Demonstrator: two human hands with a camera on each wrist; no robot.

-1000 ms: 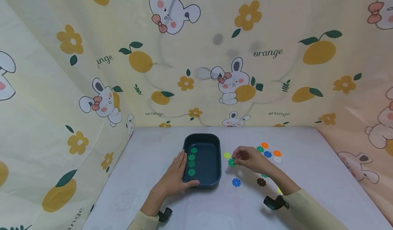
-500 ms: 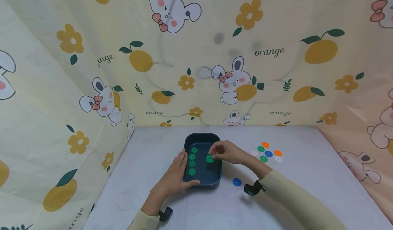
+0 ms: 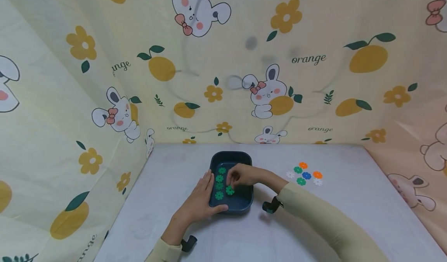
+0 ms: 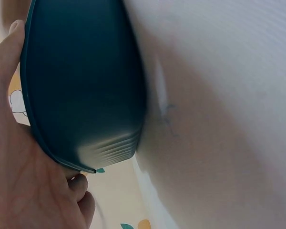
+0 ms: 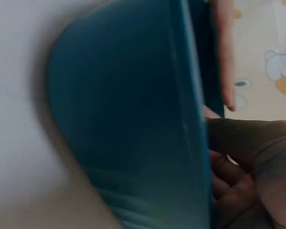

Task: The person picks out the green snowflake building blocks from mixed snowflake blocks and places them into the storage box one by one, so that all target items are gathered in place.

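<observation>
A dark blue rectangular tray (image 3: 240, 204) stands on the white table. Inside it, along the left side, several green flower-shaped discs (image 3: 219, 195) lie in a column. My left hand (image 3: 198, 200) rests against the tray's left wall with fingers straight, its thumb at the front rim. My right hand (image 3: 244, 174) reaches in over the right rim, pinching another green flower-shaped disc (image 3: 229, 190) just right of the column. In the right wrist view, the tray wall (image 5: 133, 105) hides the disc and fingertips.
Right of the tray lies a loose group of flower-shaped discs: orange (image 3: 317, 175), blue (image 3: 306, 176), green (image 3: 301, 181) and white (image 3: 290, 174). A patterned cloth (image 3: 223, 60) with rabbits and oranges hangs behind the table and along both sides.
My right hand has carried a green disc leftward from the table into the tray, then lower towards the column. My left hand stays put. The right forearm now covers the blue disc near the front.
</observation>
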